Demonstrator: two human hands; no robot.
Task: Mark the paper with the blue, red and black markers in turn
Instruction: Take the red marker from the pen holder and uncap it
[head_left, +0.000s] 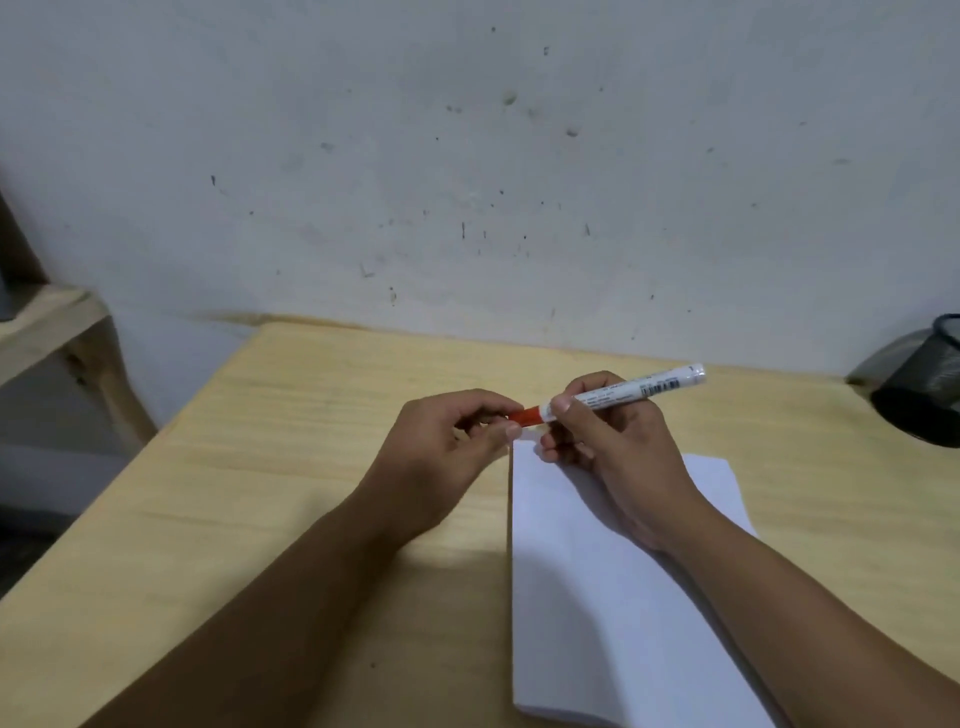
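Note:
A red marker (631, 389) with a white barrel is held above the far end of the paper (587, 597). My right hand (613, 457) grips the white barrel. My left hand (447, 457) pinches the red cap (527, 414) at the marker's left end. The cap sits against the barrel. The white paper lies on the wooden table (260, 493), partly under my right forearm. No marks show on the visible part of the paper. The blue and black markers are not in sight.
A black mesh pen holder (930, 384) stands at the table's far right edge. A stained white wall rises behind the table. A wooden shelf (47, 322) stands to the left of the table.

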